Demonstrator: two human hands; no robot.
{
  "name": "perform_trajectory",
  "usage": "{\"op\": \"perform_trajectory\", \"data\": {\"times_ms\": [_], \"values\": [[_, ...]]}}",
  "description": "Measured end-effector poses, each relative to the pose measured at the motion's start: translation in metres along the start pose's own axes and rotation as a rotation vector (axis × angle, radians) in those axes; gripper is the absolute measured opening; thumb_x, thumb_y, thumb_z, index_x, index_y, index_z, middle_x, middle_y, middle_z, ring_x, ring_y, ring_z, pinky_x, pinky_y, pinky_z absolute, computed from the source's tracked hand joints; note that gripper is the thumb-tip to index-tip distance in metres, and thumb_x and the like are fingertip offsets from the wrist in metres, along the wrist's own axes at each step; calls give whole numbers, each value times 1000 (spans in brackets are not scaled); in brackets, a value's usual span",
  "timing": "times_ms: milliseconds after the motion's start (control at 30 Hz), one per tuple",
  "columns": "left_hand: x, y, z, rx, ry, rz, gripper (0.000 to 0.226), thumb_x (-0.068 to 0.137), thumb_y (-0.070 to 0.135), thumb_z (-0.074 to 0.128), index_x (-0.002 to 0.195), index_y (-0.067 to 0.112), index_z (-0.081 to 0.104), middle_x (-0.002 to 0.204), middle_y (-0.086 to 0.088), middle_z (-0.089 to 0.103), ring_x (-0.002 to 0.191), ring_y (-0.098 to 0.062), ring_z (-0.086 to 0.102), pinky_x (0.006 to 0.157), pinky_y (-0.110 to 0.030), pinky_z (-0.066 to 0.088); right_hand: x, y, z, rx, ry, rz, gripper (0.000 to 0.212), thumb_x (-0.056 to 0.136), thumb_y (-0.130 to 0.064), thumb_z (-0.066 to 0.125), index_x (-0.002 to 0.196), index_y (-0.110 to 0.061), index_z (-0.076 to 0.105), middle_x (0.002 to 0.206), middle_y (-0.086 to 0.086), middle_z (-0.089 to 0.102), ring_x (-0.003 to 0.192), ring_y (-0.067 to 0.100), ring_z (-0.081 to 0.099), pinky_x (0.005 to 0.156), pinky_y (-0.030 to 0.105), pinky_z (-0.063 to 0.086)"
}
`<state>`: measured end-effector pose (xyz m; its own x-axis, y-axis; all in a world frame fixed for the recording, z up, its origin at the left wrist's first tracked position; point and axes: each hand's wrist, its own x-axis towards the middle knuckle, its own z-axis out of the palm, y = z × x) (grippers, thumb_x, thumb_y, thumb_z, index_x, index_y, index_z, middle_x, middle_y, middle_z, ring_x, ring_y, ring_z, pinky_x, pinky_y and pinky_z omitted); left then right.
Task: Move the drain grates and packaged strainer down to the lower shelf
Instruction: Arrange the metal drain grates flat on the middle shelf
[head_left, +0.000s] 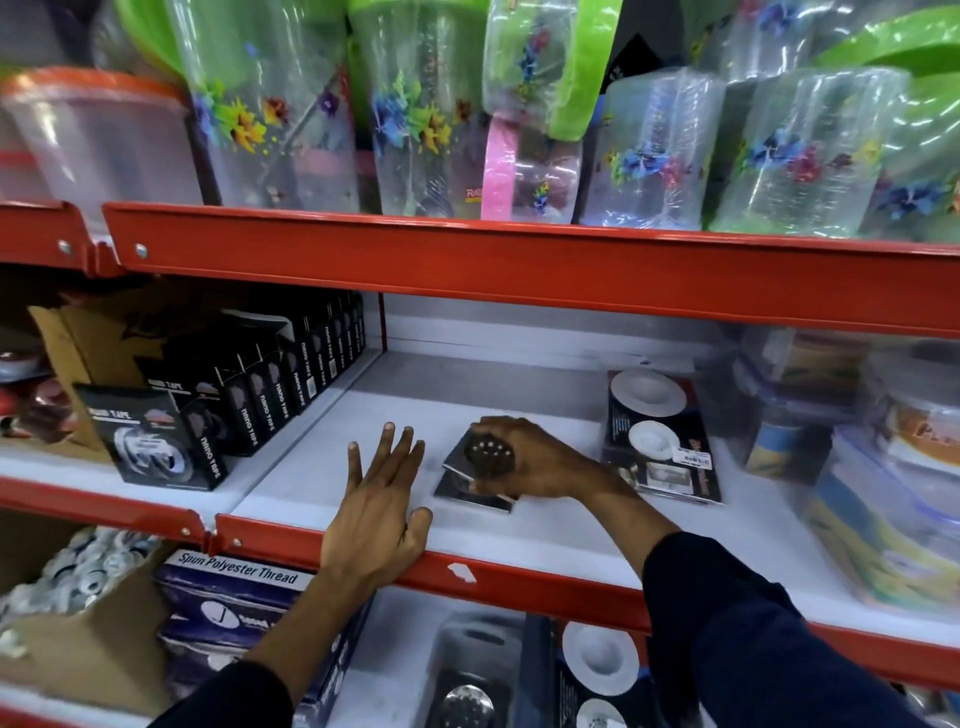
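Observation:
On the white middle shelf (519, 374) lies a small stack of square metal drain grates (470, 480). My right hand (524, 457) is closed over the top grate, whose round perforated centre shows between my fingers. My left hand (382, 499) rests flat and open on the shelf's front edge, just left of the stack, holding nothing. A packaged strainer (657, 436) in clear wrap with a dark card lies to the right of the grates. On the lower shelf (379, 680) sit another drain grate (465, 696) and another packaged strainer (597, 670).
Black nano tape boxes (244, 400) line the middle shelf's left side. Wrapped plastic containers (883, 467) crowd its right side. Flowered plastic jugs (426, 119) fill the top shelf. Below left are a thread box (244, 587) and a carton of white rings (78, 582).

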<state>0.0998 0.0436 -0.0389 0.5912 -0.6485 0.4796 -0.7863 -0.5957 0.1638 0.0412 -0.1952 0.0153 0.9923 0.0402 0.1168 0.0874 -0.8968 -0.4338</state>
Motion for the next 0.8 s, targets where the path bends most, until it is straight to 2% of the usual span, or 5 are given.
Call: {"op": "perform_trajectory", "data": {"times_ms": [267,367,500,633,800], "values": [[2,-2,0,1,-12,3,83,79,40,27,157,13,22,167,-4,14,156,-16,-8,127,-53,-3,22,5,17,-48,-167,-10,76,72,-58,79,134,-22,53,133,-2,59,122,20,54,107,40,47],[3,-3,0,32,-29,7,83,79,40,27,157,13,19,168,-4,12,156,-16,-10,127,-52,-6,17,6,16,-92,-198,-2,97,74,-64,75,153,-25,33,161,-1,35,147,19,33,123,41,28],[4,-4,0,68,-68,-9,83,81,43,23,158,14,15,168,-3,9,156,-16,-13,126,-53,-9,-3,6,9,-267,-66,-24,97,87,-71,52,160,-26,6,169,-1,-2,157,19,-5,127,49,-1],[2,-1,-4,84,-134,7,84,82,48,16,158,15,7,168,-1,-5,153,-19,-23,123,-56,-15,-35,7,2,-459,129,14,84,97,-65,34,160,-23,-4,168,2,-13,154,25,-20,125,53,-9],[10,13,-8,84,-200,56,83,83,51,11,158,17,3,166,0,-14,151,-24,-28,121,-55,-21,-76,20,-8,-513,249,168,81,99,-64,26,159,-23,-8,167,2,-18,153,27,-22,125,55,-8]]}}
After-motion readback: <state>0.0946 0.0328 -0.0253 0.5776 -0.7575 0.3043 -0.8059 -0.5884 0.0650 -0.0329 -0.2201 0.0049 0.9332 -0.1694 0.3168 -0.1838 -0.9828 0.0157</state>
